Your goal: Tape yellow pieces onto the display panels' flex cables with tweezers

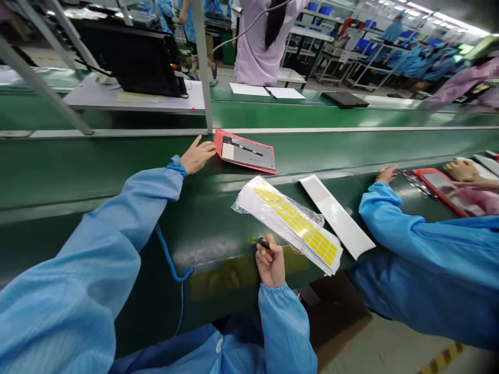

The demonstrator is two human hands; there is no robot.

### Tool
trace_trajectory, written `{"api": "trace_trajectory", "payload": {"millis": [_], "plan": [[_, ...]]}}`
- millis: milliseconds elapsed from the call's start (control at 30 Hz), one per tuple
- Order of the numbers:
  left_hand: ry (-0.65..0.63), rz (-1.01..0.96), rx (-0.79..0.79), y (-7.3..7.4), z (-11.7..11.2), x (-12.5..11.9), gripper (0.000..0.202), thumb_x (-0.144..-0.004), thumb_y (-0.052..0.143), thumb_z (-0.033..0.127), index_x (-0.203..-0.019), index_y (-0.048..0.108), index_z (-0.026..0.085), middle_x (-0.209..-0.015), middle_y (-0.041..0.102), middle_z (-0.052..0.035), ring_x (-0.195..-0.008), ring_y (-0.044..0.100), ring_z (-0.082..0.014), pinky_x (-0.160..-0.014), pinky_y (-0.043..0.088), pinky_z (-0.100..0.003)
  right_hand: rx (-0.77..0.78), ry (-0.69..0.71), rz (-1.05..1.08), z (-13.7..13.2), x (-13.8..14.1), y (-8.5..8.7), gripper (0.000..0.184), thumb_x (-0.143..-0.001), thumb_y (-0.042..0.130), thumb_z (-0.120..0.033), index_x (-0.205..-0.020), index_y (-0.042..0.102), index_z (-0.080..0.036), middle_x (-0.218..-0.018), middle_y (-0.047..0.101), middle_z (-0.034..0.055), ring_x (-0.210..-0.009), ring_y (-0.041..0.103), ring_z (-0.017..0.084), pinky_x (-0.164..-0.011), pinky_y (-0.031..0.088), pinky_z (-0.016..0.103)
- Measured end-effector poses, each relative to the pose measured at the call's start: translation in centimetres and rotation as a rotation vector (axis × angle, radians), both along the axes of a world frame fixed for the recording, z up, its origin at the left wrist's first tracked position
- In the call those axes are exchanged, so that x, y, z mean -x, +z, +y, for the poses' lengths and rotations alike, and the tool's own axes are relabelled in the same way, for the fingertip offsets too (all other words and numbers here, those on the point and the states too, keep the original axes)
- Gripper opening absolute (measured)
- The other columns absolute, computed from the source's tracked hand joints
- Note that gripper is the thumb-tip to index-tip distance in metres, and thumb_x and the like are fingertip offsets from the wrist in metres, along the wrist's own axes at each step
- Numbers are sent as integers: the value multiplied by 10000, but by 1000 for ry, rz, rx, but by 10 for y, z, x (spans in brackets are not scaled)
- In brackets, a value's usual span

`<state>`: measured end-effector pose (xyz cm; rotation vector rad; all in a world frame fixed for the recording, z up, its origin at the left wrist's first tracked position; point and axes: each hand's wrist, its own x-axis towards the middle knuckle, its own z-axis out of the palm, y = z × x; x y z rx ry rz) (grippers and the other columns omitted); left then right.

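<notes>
My left hand (198,155) is stretched forward with its fingers extended, the tips at the left edge of a red foam sleeve (218,144). On the sleeve lies a flat grey panel (251,157) with a dark strip across it. Closer to my body, my right hand (271,262) is closed on a slim black pen-like tool (262,242), its tip pointing left; its exact kind is unclear. Just beyond that hand, sheets of yellow stickers (298,218) lie partly on a clear plastic bag (241,204). A long white strip (337,215) rests to their right.
A blue coiled cord (171,259) hangs near my left forearm. At right, a co-worker's hand (386,174) and blue sleeve reach over the green bench, near a red-framed item (440,189). A metal post (203,67) and a monitor (136,59) stand behind the conveyor.
</notes>
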<state>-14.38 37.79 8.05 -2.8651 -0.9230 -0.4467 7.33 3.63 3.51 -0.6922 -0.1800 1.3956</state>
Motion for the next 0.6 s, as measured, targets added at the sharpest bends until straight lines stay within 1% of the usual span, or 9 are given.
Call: {"api": "trace_trajectory", "payload": {"millis": [67,133,200,267,333,367,433,500,600], "plan": [[78,-19,-32,7,-29,42,438,-870,332,63,-1170,616,209,-1326,576,-97,-1348,414,-234,-1213,112,-628,9,2,13,1,-1,0,449,-641,734,-212,-677,286,-203,-522,369,-91,-440,128,19,-363,241,55],[153,-41,-68,12,-65,77,442,-881,316,74,-1166,625,210,-1309,583,-101,-1338,435,-250,-1207,154,-643,14,10,8,1,-3,0,446,-649,728,-216,-684,284,-204,-536,367,-88,-437,130,17,-366,256,55],[189,-57,-104,17,-107,102,453,-874,312,62,-1159,639,195,-1284,601,-112,-1320,467,-258,-1206,208,-627,12,17,-13,1,-4,0,434,-660,714,-219,-690,281,-206,-548,369,-86,-435,118,19,-368,273,58],[163,-58,-136,23,-152,113,463,-855,327,40,-1167,647,160,-1286,608,-133,-1322,480,-265,-1208,249,-601,6,22,-47,2,-4,1,418,-662,703,-221,-690,286,-208,-557,377,-82,-435,101,23,-364,280,66],[110,-50,-163,28,-196,111,463,-843,349,15,-1178,649,123,-1311,603,-154,-1339,471,-269,-1218,262,-575,-2,21,-91,3,-4,3,401,-656,697,-222,-685,297,-209,-554,389,-79,-435,92,25,-360,278,74],[84,-43,-176,30,-218,106,453,-847,356,4,-1174,651,112,-1314,605,-158,-1344,469,-264,-1228,255,-559,-8,18,-119,3,-4,3,393,-652,696,-223,-681,304,-209,-546,393,-78,-433,93,26,-359,275,77],[33,-38,-200,29,-259,87,392,-899,367,7,-1142,659,104,-1283,632,-143,-1334,483,-242,-1252,215,-522,-22,9,-191,4,-2,5,370,-645,696,-227,-678,327,-207,-531,417,-73,-427,108,27,-360,260,81],[-15,-37,-187,23,-297,61,334,-962,381,54,-1135,660,119,-1259,654,-104,-1317,501,-216,-1268,181,-488,-36,-7,-275,3,-1,8,343,-653,691,-236,-684,351,-205,-524,451,-66,-417,137,25,-365,247,83],[-58,-12,-72,5,-343,19,314,-1013,383,129,-1188,641,160,-1290,649,-64,-1327,495,-197,-1276,150,-499,-37,-39,-387,-3,1,15,289,-678,667,-240,-712,382,-203,-536,496,-66,-394,184,18,-367,223,86]]}}
